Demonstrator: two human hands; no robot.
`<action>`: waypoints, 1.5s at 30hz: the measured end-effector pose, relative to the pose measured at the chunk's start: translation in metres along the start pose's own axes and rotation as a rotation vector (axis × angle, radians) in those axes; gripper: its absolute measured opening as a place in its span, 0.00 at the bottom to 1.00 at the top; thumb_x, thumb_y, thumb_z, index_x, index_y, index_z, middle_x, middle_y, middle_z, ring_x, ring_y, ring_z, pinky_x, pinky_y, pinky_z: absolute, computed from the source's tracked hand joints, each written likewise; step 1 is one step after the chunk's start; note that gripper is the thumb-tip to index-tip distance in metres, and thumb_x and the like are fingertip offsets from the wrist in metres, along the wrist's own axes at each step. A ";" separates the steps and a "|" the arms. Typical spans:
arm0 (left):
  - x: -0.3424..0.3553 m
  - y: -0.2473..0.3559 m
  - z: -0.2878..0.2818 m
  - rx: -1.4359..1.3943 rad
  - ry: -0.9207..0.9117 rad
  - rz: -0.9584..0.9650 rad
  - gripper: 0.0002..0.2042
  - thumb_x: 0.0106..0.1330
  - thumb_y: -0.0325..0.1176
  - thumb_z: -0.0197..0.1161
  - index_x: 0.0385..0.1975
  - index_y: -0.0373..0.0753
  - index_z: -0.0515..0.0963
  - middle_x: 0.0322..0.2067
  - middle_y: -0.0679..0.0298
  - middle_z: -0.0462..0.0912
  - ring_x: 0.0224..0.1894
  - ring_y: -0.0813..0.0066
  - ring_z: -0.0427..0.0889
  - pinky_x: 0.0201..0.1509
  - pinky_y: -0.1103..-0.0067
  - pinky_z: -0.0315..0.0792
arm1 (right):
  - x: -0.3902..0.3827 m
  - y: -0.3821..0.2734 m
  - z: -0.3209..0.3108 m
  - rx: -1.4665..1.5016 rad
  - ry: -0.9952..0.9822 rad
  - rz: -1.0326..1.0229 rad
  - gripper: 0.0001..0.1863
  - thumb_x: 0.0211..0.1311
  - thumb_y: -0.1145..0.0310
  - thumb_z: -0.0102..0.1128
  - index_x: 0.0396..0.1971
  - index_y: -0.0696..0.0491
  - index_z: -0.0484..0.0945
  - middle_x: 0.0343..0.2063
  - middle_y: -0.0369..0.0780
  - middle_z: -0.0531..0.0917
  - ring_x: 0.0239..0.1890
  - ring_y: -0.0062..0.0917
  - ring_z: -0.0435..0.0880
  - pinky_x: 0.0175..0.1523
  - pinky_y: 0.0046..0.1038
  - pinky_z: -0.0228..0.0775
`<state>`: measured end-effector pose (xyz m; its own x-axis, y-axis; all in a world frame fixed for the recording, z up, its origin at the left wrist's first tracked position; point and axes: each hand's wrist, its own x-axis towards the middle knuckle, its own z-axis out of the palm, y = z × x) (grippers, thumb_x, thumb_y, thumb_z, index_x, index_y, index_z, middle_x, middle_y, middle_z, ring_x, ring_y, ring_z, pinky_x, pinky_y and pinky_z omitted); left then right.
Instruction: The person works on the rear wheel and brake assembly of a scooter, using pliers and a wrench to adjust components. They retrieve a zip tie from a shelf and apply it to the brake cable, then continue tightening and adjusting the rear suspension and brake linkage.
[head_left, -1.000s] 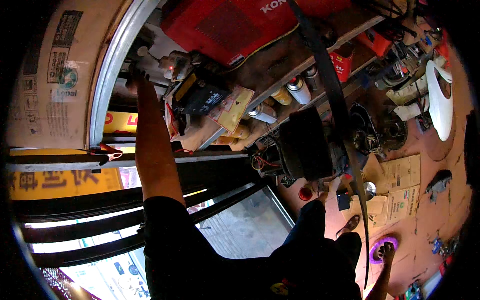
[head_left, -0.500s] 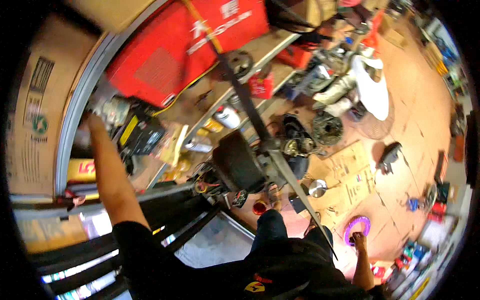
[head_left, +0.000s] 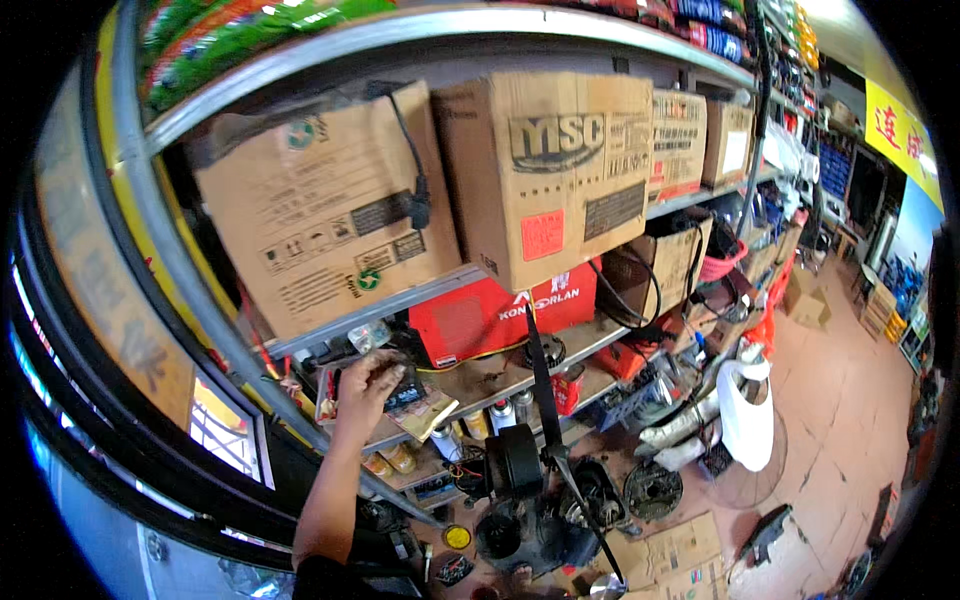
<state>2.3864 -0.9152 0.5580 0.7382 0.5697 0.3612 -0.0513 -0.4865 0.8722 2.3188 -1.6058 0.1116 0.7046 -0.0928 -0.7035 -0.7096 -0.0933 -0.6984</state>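
Observation:
My left hand (head_left: 368,388) reaches over the lower shelf, its fingers bent and drawn together. What they hold, if anything, I cannot make out. Right beside the fingers lies a black box (head_left: 406,389) with light markings, and a crumpled clear plastic bag (head_left: 370,337) is just behind them. A yellowish packet (head_left: 428,414) hangs over the shelf edge close to the wrist. Farther right on the same shelf stands a large red box (head_left: 480,322). My right hand is out of the picture.
Two big cardboard boxes (head_left: 325,225) fill the shelf above my hand. A long dark blade (head_left: 546,385) with a round black body (head_left: 515,460) rises in front of the shelves. Spray cans (head_left: 446,442) stand below. Greasy machine parts and flattened cardboard (head_left: 690,545) cover the floor.
The view has swung up toward the shelves, bringing the upper boxes in. My left hand is now by the black box; my right hand, earlier at a purple ring, has left the picture.

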 end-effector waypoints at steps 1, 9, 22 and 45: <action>-0.013 0.051 -0.010 0.299 0.111 0.430 0.08 0.54 0.29 0.63 0.34 0.36 0.77 0.30 0.63 0.80 0.34 0.69 0.77 0.42 0.76 0.70 | 0.007 -0.006 -0.003 0.000 -0.014 -0.025 0.10 0.62 0.64 0.50 0.40 0.53 0.72 0.28 0.40 0.78 0.28 0.28 0.79 0.27 0.27 0.70; 0.069 0.246 -0.081 1.047 0.579 0.923 0.17 0.53 0.35 0.63 0.42 0.36 0.74 0.38 0.56 0.74 0.42 0.56 0.75 0.46 0.68 0.69 | 0.046 -0.015 -0.022 0.124 -0.208 -0.199 0.13 0.62 0.64 0.52 0.45 0.51 0.71 0.34 0.40 0.79 0.33 0.31 0.80 0.29 0.28 0.72; 0.099 0.240 -0.079 1.235 0.575 0.506 0.16 0.56 0.35 0.58 0.44 0.36 0.74 0.47 0.55 0.74 0.50 0.56 0.73 0.52 0.66 0.68 | 0.073 0.152 -0.117 0.053 -0.125 0.158 0.17 0.61 0.59 0.53 0.45 0.54 0.72 0.33 0.40 0.79 0.33 0.28 0.79 0.31 0.29 0.73; -0.040 0.266 -0.106 0.647 0.127 0.749 0.14 0.57 0.24 0.55 0.44 0.33 0.74 0.40 0.53 0.76 0.44 0.61 0.76 0.51 0.74 0.66 | -0.441 -0.616 0.361 -0.460 -0.540 -2.747 0.08 0.55 0.69 0.55 0.34 0.55 0.75 0.25 0.44 0.75 0.31 0.39 0.76 0.35 0.36 0.68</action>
<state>2.2717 -0.9970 0.8108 0.5861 0.0163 0.8101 -0.0706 -0.9950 0.0711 2.4450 -1.1499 0.8045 -0.4729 0.4659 0.7479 0.8736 0.3583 0.3292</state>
